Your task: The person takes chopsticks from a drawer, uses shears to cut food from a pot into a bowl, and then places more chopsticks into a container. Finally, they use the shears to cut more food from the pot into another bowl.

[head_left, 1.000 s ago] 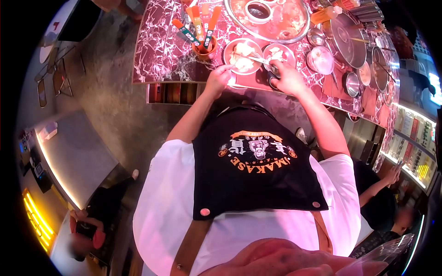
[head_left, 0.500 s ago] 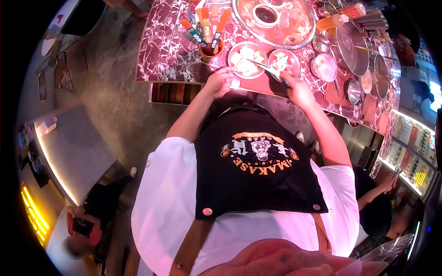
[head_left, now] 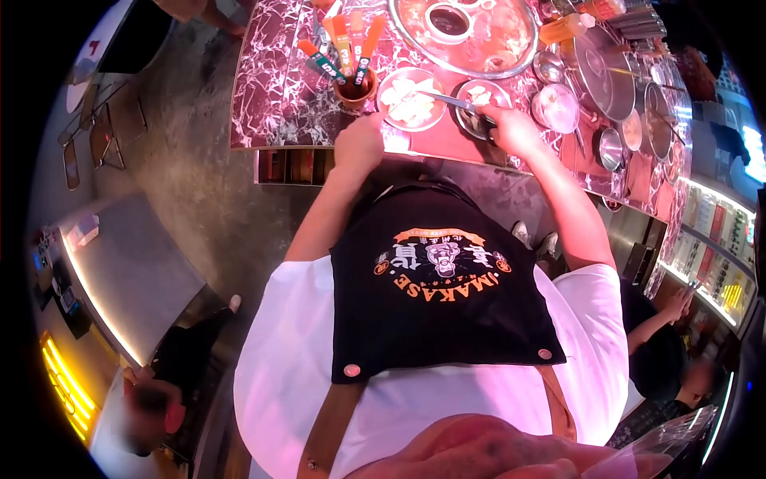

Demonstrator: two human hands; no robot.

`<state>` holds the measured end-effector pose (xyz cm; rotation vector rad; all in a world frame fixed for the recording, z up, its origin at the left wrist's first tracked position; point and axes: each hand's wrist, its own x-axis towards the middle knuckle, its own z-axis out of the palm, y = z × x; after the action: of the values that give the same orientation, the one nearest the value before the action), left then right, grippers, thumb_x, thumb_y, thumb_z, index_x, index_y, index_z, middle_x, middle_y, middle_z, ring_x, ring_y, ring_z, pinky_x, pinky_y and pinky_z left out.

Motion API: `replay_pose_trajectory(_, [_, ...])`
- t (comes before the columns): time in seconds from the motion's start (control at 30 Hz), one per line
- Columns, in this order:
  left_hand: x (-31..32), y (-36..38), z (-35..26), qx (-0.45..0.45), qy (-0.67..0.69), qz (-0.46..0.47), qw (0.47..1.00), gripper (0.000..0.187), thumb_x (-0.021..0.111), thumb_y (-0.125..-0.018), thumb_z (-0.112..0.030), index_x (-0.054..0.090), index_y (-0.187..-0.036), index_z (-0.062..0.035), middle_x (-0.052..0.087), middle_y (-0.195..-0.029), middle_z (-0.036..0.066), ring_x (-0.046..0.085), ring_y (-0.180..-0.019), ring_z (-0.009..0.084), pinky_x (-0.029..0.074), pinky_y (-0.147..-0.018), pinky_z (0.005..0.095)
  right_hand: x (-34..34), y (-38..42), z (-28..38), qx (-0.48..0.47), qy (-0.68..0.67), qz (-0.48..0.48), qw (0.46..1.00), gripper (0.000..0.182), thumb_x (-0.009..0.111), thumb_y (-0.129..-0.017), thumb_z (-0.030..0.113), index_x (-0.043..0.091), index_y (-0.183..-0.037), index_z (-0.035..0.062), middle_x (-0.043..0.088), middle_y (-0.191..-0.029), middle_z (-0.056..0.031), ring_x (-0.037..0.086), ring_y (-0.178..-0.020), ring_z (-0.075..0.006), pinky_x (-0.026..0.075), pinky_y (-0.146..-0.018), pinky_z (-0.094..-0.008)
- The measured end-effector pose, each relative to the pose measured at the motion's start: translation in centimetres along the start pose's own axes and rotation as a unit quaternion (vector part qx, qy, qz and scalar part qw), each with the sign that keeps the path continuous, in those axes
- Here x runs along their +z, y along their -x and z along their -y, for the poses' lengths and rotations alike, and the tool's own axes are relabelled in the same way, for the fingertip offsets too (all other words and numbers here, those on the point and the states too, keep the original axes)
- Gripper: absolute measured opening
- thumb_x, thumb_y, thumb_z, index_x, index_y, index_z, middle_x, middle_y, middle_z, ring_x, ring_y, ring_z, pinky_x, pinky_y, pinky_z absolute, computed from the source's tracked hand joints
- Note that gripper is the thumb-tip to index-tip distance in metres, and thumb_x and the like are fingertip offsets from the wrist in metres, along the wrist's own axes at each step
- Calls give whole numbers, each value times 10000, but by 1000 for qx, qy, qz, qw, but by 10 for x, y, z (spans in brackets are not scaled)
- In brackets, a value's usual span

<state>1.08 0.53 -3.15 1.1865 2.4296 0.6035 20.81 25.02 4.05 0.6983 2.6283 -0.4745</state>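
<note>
My right hand [head_left: 515, 132] grips the dark handles of scissors [head_left: 455, 101], whose metal blades point left over a bowl of pale food pieces [head_left: 411, 120]. My left hand [head_left: 359, 145] is closed at the table edge, just left of that bowl. Its fingers face away, so what they hold is hidden. A second, smaller bowl [head_left: 504, 97] with food pieces sits behind the scissors, close to my right hand. Left of the bowls stands a brown cup [head_left: 355, 94] of colour-tipped flat sticks [head_left: 343, 48] with numbers on them.
A big round metal pan [head_left: 511, 60] with a central ring stands behind the bowls on the marbled table [head_left: 279, 104]. To the right are a white-filled bowl [head_left: 556, 108], a steel bowl [head_left: 610, 148], a large round lid [head_left: 598, 76] and a bottle [head_left: 562, 29]. Other people sit behind me.
My left hand has drawn back from the bowl and turned; the thin stick earlier seen at its fingers no longer shows clearly. The scissors stay over the bowls. The view has shifted slightly.
</note>
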Motion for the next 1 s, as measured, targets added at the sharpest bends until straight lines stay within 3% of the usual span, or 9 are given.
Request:
replay_pose_trajectory(0.2, [27, 13, 29, -94, 315, -50, 943, 239, 624, -894, -229, 648, -1045, -45, 659, -790, 126, 642, -718, 239, 497, -669, 352, 14, 52, -31, 51, -221, -53, 973, 635, 680, -741, 122, 470, -1338, 177, 618, -1028, -154, 641, -904, -278, 504, -801, -383])
replay_pose_trajectory(0.3, [66, 11, 32, -114, 344, -42, 931, 326, 658, -892, -252, 605, -1109, -15, 592, -711, 75, 570, -667, 157, 477, -647, 311, 77, 68, -55, 96, -365, -236, 896, 647, 653, -753, 37, 439, -1358, 117, 554, -1006, -88, 555, -884, -183, 489, -831, -332])
replay_pose_trajectory(0.4, [83, 7, 21, -124, 339, -74, 930, 355, 621, -925, -250, 548, -1160, 7, 610, -734, 88, 584, -675, 165, 480, -653, 318, 139, 64, -83, 172, -251, -402, 864, 650, 651, -764, 22, 415, -1366, 90, 579, -1150, -168, 595, -1021, -307, 469, -932, -401])
replay_pose_trajectory(0.53, [79, 0, 4, -116, 327, -115, 931, 250, 543, -961, -189, 545, -1117, 6, 660, -827, 145, 636, -746, 198, 490, -673, 335, 161, 30, -110, 208, -243, -375, 870, 523, 654, -777, 79, 511, -1280, 65, 561, -1205, -199, 565, -1073, -373, 446, -964, -434])
replay_pose_trajectory(0.6, [79, -4, -3, -31, 359, -127, 924, 243, 528, -960, -162, 541, -1133, 8, 660, -860, 170, 641, -764, 209, 494, -680, 346, 157, 19, -114, 204, -45, -403, 891, 349, 650, -797, 163, 626, -1130, 61, 563, -1182, -191, 559, -1050, -375, 446, -947, -425])
replay_pose_trajectory(0.67, [80, -4, -15, -59, 367, -76, 925, 238, 496, -957, -105, 536, -1162, 9, 650, -868, 135, 617, -729, 177, 483, -654, 319, 149, 9, -120, 200, -139, -423, 873, 223, 646, -840, 237, 683, -999, 85, 632, -990, -146, 589, -973, -304, 455, -888, -418])
replay_pose_trajectory(0.8, [90, -4, -70, -117, 466, 18, 877, 301, 436, -953, -33, 517, -1242, -15, 592, -886, 38, 531, -685, 96, 465, -627, 254, 151, -11, -119, 213, -615, -187, 735, 190, 597, -957, 223, 613, -880, 50, 592, -643, -35, 507, -521, -91, 418, -506, -257])
replay_pose_trajectory(0.93, [132, -25, -115, -128, 501, 13, 856, 411, 435, -905, 6, 463, -1314, -9, 582, -1017, 96, 560, -761, 137, 490, -684, 271, 153, -3, -130, 181, -689, -205, 671, 156, 530, -986, 134, 523, -843, 70, 571, -623, -15, 443, -461, -71, 349, -423, -237])
replay_pose_trajectory(1.0, [160, -43, -129, -139, 471, 3, 871, 456, 429, -882, 24, 443, -1338, -1, 579, -1060, 127, 586, -812, 175, 506, -730, 291, 152, 12, -144, 175, -642, -214, 715, 137, 518, -989, 121, 519, -859, 77, 577, -630, -15, 459, -485, -68, 353, -440, -224])
